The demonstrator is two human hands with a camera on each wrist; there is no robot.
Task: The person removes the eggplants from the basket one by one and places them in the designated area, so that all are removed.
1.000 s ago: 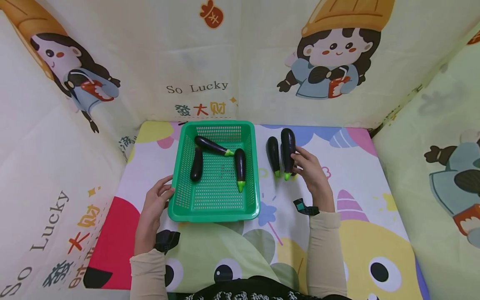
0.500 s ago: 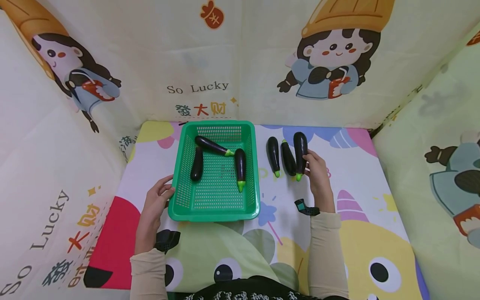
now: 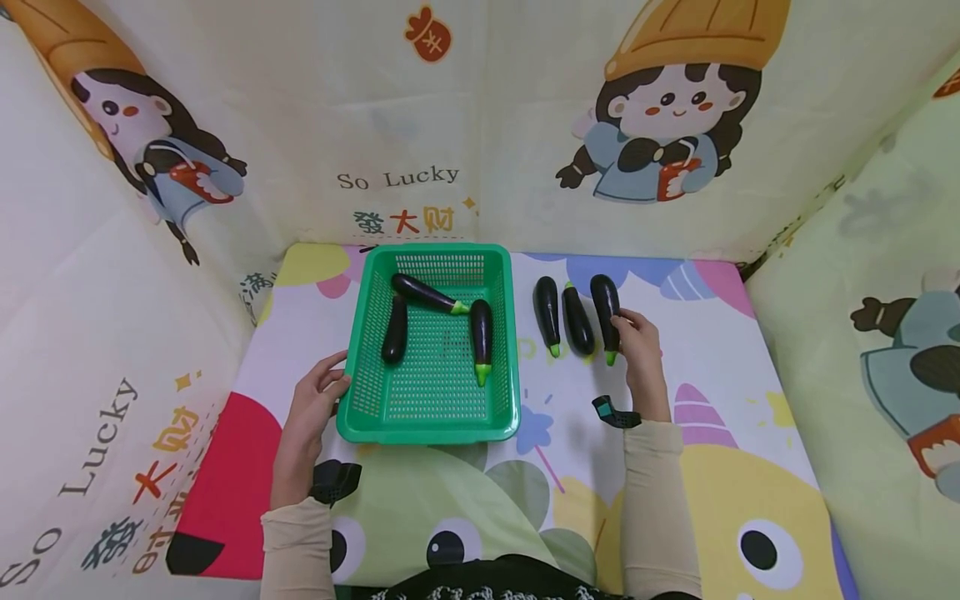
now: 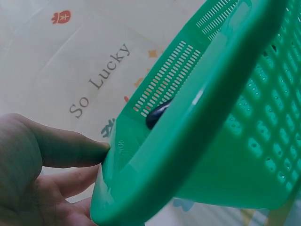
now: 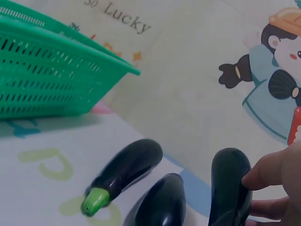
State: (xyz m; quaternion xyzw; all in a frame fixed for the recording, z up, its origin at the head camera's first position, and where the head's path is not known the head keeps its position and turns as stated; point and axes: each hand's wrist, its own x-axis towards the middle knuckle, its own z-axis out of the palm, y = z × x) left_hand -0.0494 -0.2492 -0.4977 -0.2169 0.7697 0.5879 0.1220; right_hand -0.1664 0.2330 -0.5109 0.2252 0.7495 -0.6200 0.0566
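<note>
My right hand [image 3: 642, 358] pinches a dark purple eggplant [image 3: 603, 298] with a green stem end, near the table's right part. In the right wrist view, the thumb and fingers press the side of that eggplant [image 5: 229, 181]. Two more eggplants lie just left of it, one [image 3: 578, 323] with its stem pointing away and one [image 3: 547, 312] with its stem toward me. My left hand [image 3: 306, 417] holds the near left side of a green plastic basket [image 3: 427, 436], thumb at the rim [image 4: 188, 122] and fingers below. Inside the basket lie three eggplants, including a slanted one [image 3: 422, 292].
A cartoon-printed cloth [image 3: 705, 350] covers the table. Patterned cloth walls [image 3: 525, 125] rise close behind the basket and along both sides. A dark device [image 3: 617, 412] is strapped on the right wrist, another [image 3: 335, 482] on the left.
My right hand has moved right and slightly toward me with its eggplant, uncovering the middle eggplant. The left hand and basket have stayed in place.
</note>
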